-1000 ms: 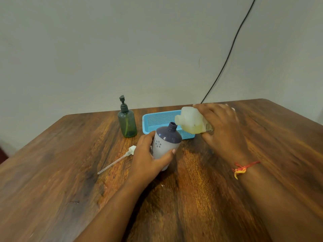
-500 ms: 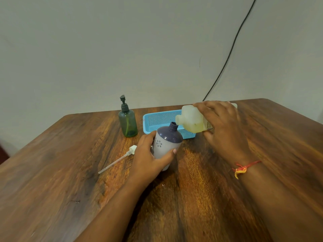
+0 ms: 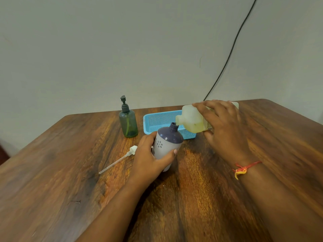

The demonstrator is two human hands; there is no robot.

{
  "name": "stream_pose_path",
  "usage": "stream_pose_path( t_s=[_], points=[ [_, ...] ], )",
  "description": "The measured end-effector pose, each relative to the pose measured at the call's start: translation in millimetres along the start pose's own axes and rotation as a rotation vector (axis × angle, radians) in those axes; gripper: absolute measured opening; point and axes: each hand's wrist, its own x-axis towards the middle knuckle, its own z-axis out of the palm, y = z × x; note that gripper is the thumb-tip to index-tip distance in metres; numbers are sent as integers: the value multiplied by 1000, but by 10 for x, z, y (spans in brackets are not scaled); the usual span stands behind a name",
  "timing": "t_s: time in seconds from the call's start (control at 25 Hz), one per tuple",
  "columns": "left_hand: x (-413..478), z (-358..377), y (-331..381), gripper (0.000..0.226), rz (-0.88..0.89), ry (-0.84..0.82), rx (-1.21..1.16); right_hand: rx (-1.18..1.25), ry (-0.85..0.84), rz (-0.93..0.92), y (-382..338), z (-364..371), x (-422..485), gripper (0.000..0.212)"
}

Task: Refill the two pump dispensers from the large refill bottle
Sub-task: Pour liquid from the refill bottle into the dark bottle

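Observation:
My left hand [image 3: 148, 159] grips a grey dispenser bottle [image 3: 167, 145] with a dark purple shoulder and an open neck, tilted to the right on the table. My right hand [image 3: 222, 126] holds the translucent refill bottle [image 3: 191, 120] on its side, pale yellow liquid inside, its spout just above and right of the dispenser's neck. The white pump head with its long tube [image 3: 120, 158] lies on the table left of my left hand. A green pump dispenser [image 3: 128, 122] stands upright behind, pump fitted.
A blue mesh basket [image 3: 157, 119] sits behind the dispenser on the wooden table [image 3: 52, 172]. A black cable [image 3: 232, 49] runs down the wall to the table's back edge.
The refill bottle has lifted slightly and its spout sits a bit higher over the dispenser neck. My left hand and the grey dispenser have stayed in place.

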Motion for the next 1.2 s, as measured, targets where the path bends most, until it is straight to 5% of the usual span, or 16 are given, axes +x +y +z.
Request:
stream_pose_path(
  t_s=[1.2],
  points=[
    [7, 27, -35, 59, 6, 18, -18, -15, 10, -8, -18, -8, 11, 82]
  ],
)
